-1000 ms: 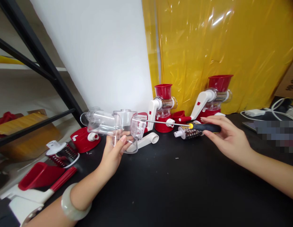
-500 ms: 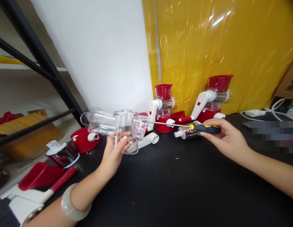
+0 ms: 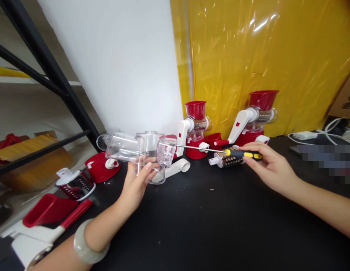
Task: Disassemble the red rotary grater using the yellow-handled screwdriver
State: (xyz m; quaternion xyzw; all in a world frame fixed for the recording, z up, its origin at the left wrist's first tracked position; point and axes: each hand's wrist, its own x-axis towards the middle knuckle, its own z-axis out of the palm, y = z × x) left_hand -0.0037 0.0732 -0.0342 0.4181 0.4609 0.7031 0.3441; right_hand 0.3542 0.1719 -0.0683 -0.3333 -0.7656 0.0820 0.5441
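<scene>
Currently, left fingers curled round clear plastic housing; right fingers pinching screwdriver handle, shaft toward housing.

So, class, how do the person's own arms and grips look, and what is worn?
The left forearm shows no sleeve and wears a smooth, rounded, pale grey-green bangle. The right forearm shows no sleeve or jewellery. The left grip and right grip are both ungloved.
</scene>
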